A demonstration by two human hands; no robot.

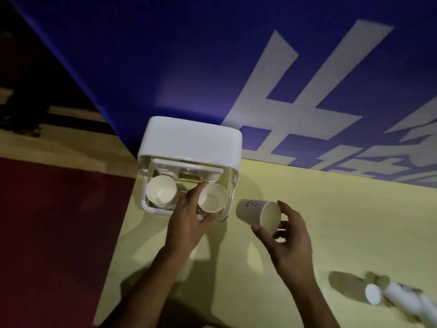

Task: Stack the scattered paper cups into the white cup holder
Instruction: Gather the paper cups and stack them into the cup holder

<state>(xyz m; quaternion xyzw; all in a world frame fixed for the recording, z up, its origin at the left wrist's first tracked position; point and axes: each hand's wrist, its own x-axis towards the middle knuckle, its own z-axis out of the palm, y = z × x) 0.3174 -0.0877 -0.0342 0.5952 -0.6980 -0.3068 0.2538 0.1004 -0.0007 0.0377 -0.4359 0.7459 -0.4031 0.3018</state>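
Left hand pinches an upright cup, mouth up, at the white cup holder; right hand grips a tilted cup, base pointing far-left.

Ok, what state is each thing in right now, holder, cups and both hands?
White plastic cup holder: upright on yellow table, two cups inside.
Left paper cup in holder: upright, untouched.
Right paper cup in holder: upright, gripped by left hand.
Beige printed paper cup: tilted, outside holder, held by right hand.
White cup stack: lying sideways on table.
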